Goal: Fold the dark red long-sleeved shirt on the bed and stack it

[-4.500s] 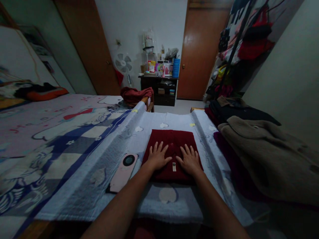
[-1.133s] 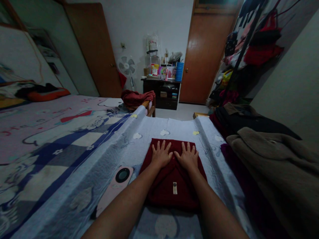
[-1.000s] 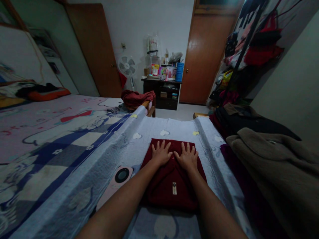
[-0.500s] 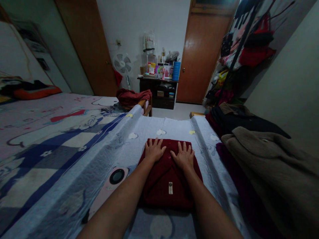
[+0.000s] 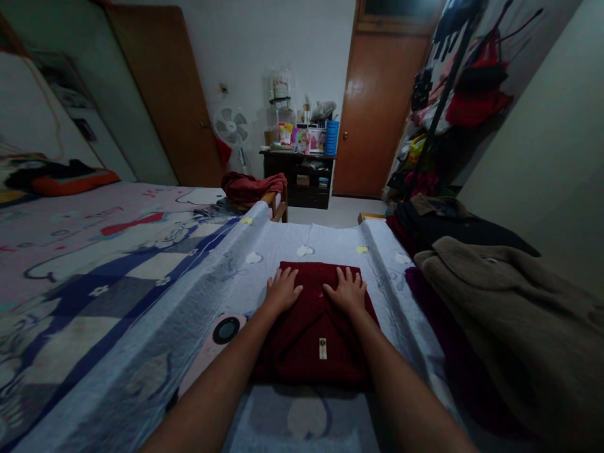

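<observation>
A dark red folded garment [image 5: 306, 352] with buttons and a small pale label at its collar lies flat on the light blue bedsheet [image 5: 311, 236]. My left hand [image 5: 283, 289] rests on its far left edge, fingers spread. On the far right part of the garment lies my right hand [image 5: 348, 290], palm down with the fingers apart. Neither hand grips the cloth. Partly hidden behind my left forearm is a pink object with a round dark disc [image 5: 225, 330]; I cannot make out its kind.
Several folded clothes, among them a grey-brown coat [image 5: 491, 283], are piled to the right. A patterned blanket [image 5: 94, 264] covers the bed at left. Beyond the bed are a reddish cloth [image 5: 252, 184], a standing fan [image 5: 232, 126], a dark cabinet [image 5: 299, 198] and a wooden door [image 5: 363, 113].
My left hand has slid left to the garment's edge. My right hand has stayed in about the same place on the garment. The camera view has shifted slightly.
</observation>
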Motion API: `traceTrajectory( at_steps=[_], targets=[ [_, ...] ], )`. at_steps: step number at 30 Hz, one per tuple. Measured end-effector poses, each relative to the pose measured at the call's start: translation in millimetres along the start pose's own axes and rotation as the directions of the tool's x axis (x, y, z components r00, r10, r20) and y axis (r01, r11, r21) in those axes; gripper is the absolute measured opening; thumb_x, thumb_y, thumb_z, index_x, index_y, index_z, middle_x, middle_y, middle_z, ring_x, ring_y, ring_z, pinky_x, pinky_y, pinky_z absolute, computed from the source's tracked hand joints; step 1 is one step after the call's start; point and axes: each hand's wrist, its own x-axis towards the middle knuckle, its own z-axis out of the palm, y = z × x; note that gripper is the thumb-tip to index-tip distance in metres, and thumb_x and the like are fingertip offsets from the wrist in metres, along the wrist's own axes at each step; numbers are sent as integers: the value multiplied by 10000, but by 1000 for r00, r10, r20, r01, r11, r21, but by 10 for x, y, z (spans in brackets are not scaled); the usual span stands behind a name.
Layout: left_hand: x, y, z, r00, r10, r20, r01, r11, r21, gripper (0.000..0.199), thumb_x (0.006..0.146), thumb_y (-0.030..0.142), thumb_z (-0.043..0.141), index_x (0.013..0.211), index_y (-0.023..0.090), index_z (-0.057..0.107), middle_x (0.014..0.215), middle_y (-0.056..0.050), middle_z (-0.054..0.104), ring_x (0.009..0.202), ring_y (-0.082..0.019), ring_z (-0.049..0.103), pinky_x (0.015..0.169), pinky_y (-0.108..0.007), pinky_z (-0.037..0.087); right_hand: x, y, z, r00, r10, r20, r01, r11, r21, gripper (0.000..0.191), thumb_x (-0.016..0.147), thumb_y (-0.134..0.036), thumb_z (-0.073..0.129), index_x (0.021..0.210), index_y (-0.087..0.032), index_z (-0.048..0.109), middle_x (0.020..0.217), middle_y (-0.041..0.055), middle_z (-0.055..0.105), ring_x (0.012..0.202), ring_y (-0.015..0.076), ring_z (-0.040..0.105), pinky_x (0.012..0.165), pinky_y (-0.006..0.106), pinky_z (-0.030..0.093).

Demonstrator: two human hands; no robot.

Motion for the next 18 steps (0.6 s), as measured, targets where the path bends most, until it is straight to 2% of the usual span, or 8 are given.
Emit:
traceTrajectory(
  at_steps=[3,8,11,14,18],
  targets=[
    [-231,-24,-99,999,-22,26,24,998,-64,572,911,427,447,1441,223,384,1563,-115,287,1439,-318,221,1110,-560,247,-18,39,-114,997,-26,73,22,998,57,765,827,-596,497,1472,-213,346,1576,115,221,1440,369,122,1112,552,128],
    [-572,-13,-123,1000,-6,-15,4,993,-116,522,932,463,396,1404,246,449,1564,-106,288,1443,-333,199,1115,-588,198,-315,28,-151,984,-175,27,171,980,99,658,868,-540,484,1428,-201,418,1591,98,188,1460,330,82,1140,541,83],
    [-699,-7,-15,999,-33,-36,29,993,-113,549,914,484,433,1407,245,459,1559,-104,300,1426,-393,206,1104,-593,212,-484,28,-70,976,-217,31,212,968,132,647,889,-494,474,1443,-169,395,1574,122,238,1455,322,136,1148,520,116],
    [-751,-15,101,996,-39,-77,30,993,-118,567,893,455,484,1416,237,454,1562,-100,295,1416,-426,202,1100,-580,229,-515,73,1,970,-243,13,237,957,168,635,879,-448,505,1429,-144,413,1545,136,307,1442,332,185,1148,523,145],
    [-777,-69,154,992,-42,-116,19,981,-193,536,882,419,515,1381,224,487,1543,-125,327,1415,-394,240,1111,-559,231,-420,220,-10,954,-282,-104,300,916,268,510,863,-360,525,1326,-147,519,1442,139,462,1376,287,348,1125,475,254]
  ],
)
